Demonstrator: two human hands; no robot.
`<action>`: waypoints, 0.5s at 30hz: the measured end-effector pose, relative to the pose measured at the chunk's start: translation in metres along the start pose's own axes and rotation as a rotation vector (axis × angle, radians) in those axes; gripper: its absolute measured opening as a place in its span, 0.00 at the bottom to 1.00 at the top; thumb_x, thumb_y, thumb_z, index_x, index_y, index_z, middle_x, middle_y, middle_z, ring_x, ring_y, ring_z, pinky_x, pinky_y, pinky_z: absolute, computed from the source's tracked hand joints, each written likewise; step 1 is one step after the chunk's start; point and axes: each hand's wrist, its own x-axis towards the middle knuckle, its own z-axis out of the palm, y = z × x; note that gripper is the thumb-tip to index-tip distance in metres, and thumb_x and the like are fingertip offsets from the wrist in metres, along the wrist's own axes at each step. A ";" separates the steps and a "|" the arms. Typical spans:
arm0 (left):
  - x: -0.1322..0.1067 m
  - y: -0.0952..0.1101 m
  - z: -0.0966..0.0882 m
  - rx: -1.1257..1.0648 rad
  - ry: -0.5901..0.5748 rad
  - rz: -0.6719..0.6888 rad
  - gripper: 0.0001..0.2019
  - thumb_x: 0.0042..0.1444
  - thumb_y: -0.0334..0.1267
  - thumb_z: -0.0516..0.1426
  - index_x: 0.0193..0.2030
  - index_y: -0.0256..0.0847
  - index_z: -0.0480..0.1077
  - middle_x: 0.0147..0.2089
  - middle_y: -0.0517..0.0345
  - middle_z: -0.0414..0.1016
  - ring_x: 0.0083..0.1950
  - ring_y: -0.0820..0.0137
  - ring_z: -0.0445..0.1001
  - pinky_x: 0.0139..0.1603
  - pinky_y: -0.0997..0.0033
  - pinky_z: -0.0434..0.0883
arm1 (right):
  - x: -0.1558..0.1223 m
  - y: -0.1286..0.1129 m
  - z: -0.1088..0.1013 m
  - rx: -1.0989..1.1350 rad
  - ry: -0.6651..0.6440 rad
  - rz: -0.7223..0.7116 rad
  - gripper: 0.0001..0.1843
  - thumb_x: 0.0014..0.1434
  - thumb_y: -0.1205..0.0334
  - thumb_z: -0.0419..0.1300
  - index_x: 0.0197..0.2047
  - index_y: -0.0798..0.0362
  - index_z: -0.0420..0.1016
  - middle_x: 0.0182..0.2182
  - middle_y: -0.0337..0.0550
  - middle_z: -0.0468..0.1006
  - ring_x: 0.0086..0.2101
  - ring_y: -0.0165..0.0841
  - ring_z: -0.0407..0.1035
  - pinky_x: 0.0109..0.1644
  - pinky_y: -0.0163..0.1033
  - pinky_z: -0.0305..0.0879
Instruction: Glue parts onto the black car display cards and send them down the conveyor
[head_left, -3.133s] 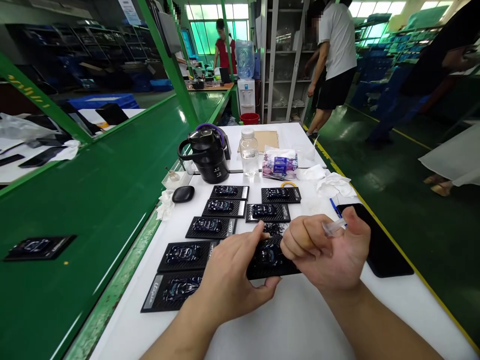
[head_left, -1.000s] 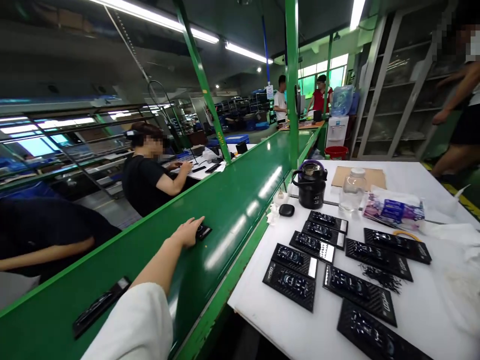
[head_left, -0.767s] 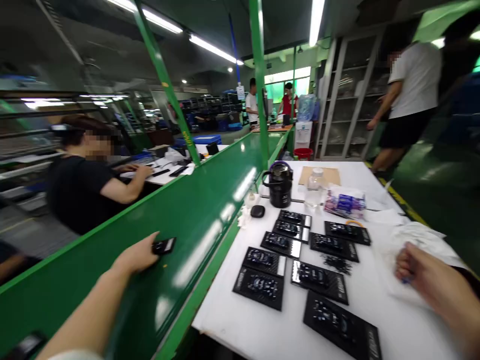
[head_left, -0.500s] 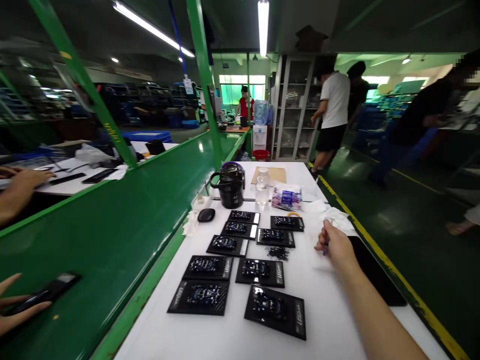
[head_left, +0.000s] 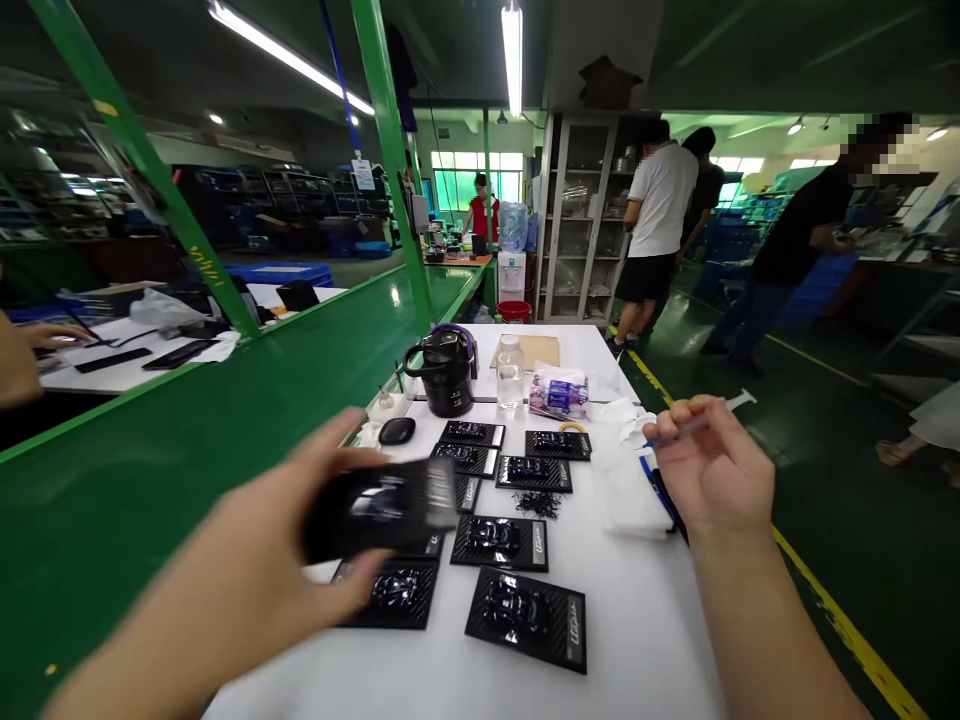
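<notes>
My left hand (head_left: 247,540) is closed on the edges of a model car on a black base plate (head_left: 382,505), blurred by motion and held above the table. Raised at the right, my right hand (head_left: 712,465) grips a thin syringe (head_left: 694,428) with a white plunger end and a blue tip. Below and between the hands, several dark toy cars on carbon-patterned plates lie in rows, such as the front model car (head_left: 517,605) and the one behind it, another model car (head_left: 493,540). A pile of small black parts (head_left: 538,503) lies beside them.
A black jug (head_left: 448,375), a clear bottle (head_left: 510,375), a tissue pack (head_left: 559,392) and a black mouse-like object (head_left: 397,431) stand farther back. White cloth (head_left: 634,495) lies at right. A green partition (head_left: 187,420) runs along the left. People stand beyond the table.
My left hand has come in from the lower left with the model car, now over the left row. My right hand has risen and turned palm-up, showing the syringe. The view has shifted slightly.
</notes>
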 end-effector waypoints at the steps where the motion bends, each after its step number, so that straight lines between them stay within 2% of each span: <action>1: 0.008 0.022 0.016 -0.028 -0.021 0.106 0.42 0.43 0.45 0.64 0.67 0.48 0.57 0.57 0.53 0.75 0.50 0.56 0.78 0.46 0.59 0.79 | -0.004 -0.003 0.010 0.046 -0.106 0.018 0.11 0.53 0.59 0.68 0.29 0.52 0.69 0.23 0.32 0.63 0.23 0.25 0.60 0.30 0.33 0.63; 2: 0.014 0.043 0.034 -0.070 -0.069 0.199 0.42 0.43 0.40 0.64 0.67 0.46 0.57 0.59 0.49 0.73 0.52 0.55 0.77 0.49 0.58 0.78 | -0.009 -0.003 0.019 0.092 -0.204 0.050 0.12 0.54 0.59 0.68 0.28 0.52 0.67 0.21 0.31 0.59 0.21 0.24 0.55 0.26 0.31 0.58; 3: 0.018 0.063 0.054 -0.113 -0.096 0.275 0.44 0.42 0.36 0.63 0.69 0.44 0.54 0.56 0.48 0.75 0.50 0.56 0.77 0.49 0.57 0.78 | -0.015 -0.002 0.025 0.133 -0.288 0.093 0.14 0.54 0.57 0.68 0.27 0.52 0.66 0.20 0.30 0.56 0.19 0.23 0.50 0.24 0.31 0.53; 5: 0.020 0.091 0.090 -0.200 -0.117 0.356 0.48 0.43 0.34 0.62 0.71 0.37 0.47 0.49 0.48 0.77 0.48 0.55 0.77 0.50 0.53 0.77 | -0.025 0.007 0.030 0.186 -0.394 0.198 0.20 0.54 0.47 0.68 0.27 0.51 0.65 0.18 0.29 0.52 0.18 0.24 0.44 0.22 0.32 0.48; 8: 0.012 0.102 0.124 -0.339 -0.044 0.315 0.46 0.45 0.33 0.60 0.71 0.35 0.45 0.51 0.47 0.76 0.51 0.56 0.76 0.52 0.53 0.76 | -0.037 0.025 0.025 0.235 -0.464 0.332 0.33 0.52 0.26 0.58 0.24 0.51 0.62 0.17 0.29 0.52 0.17 0.25 0.42 0.21 0.34 0.45; 11: 0.003 0.096 0.132 -0.415 -0.003 0.290 0.42 0.48 0.34 0.58 0.70 0.33 0.49 0.52 0.46 0.76 0.52 0.59 0.76 0.52 0.57 0.75 | -0.043 0.036 0.020 0.273 -0.482 0.386 0.39 0.54 0.20 0.47 0.19 0.50 0.54 0.14 0.29 0.48 0.16 0.25 0.41 0.20 0.35 0.43; 15: 0.000 0.092 0.128 -0.441 0.014 0.278 0.38 0.51 0.35 0.58 0.69 0.31 0.53 0.52 0.47 0.76 0.52 0.61 0.75 0.51 0.59 0.75 | -0.045 0.037 0.021 0.286 -0.486 0.401 0.39 0.57 0.22 0.45 0.17 0.50 0.47 0.12 0.30 0.44 0.15 0.25 0.40 0.19 0.36 0.42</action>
